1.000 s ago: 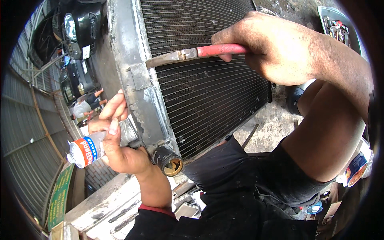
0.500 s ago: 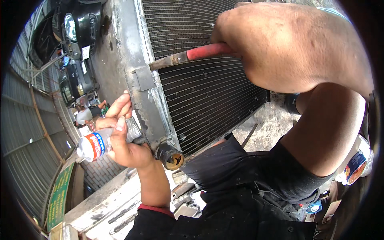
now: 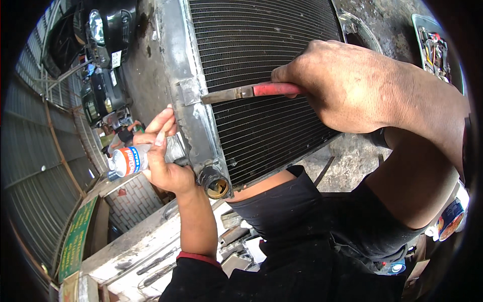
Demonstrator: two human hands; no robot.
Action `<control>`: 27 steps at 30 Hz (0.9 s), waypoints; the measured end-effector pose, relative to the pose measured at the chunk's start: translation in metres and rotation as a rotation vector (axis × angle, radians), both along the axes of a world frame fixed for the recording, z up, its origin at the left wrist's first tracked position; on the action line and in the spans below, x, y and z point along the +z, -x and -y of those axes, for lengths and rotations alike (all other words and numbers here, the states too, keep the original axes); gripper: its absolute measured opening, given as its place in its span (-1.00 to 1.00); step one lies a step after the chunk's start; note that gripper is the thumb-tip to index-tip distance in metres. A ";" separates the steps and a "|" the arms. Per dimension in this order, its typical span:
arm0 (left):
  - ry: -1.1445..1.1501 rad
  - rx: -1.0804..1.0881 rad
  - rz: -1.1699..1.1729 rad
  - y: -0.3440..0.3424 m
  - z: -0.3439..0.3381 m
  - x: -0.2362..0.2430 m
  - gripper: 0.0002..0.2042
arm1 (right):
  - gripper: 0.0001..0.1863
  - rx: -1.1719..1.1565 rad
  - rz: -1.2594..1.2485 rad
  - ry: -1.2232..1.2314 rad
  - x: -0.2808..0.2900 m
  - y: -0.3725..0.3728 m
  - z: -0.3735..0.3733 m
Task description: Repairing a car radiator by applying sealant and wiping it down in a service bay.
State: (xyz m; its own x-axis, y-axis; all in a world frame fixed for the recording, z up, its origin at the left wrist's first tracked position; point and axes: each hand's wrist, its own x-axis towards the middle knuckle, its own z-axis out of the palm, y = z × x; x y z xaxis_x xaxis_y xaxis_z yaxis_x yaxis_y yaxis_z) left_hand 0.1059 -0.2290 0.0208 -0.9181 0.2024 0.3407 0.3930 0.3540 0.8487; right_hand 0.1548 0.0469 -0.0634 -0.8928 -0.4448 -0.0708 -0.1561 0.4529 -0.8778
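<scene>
A car radiator (image 3: pixel 266 55), with dark finned core and grey side tank (image 3: pixel 176 55), stands tilted before me over my lap. My right hand (image 3: pixel 347 85) is closed round a red-handled pair of pliers (image 3: pixel 236 93). The metal jaws touch the seam where the tank meets the core. At the tank's lower corner a round pipe neck (image 3: pixel 217 187) faces me. Beside it, my left hand (image 3: pixel 173 173) is closed on a clear plastic bottle (image 3: pixel 132 160) with a red, white and blue label, lying between thumb and fingers. Part of the bottle is hidden by the thumb.
A tray of tools (image 3: pixel 436 53) lies at the far right. Dark car parts (image 3: pixel 108 30), including bumpers and headlights, stand far left. Another person (image 3: pixel 126 135) is in the background. Tools and scraps (image 3: pixel 236 246) lie beside my left leg, and a printed can (image 3: pixel 450 221) stands right.
The whole view has shifted, bringing the tool tray into sight. The pliers' jaws still meet the tank seam, near the grey patch. My left hand keeps the bottle.
</scene>
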 end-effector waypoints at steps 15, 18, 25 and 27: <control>0.027 0.018 -0.020 -0.001 -0.002 0.000 -0.92 | -0.70 0.023 -0.014 -0.091 -0.011 0.008 0.010; -0.005 0.010 -0.001 -0.003 -0.006 0.001 -0.92 | -0.72 0.027 0.027 -0.258 0.010 0.006 0.002; -0.007 0.035 -0.001 -0.004 0.003 -0.001 -0.93 | -0.80 -0.001 0.211 -0.289 0.036 0.008 0.000; -0.041 0.005 0.023 0.002 0.002 -0.012 -0.93 | -0.78 -0.069 0.231 -0.307 0.082 0.022 -0.001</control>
State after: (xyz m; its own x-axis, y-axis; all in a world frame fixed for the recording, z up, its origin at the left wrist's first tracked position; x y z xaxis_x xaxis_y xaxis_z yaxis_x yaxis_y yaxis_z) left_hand 0.1038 -0.2309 0.0088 -0.9268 0.1842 0.3273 0.3714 0.3208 0.8713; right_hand 0.1333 0.0482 0.0185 -0.8648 -0.3113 -0.3939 0.0698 0.7025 -0.7082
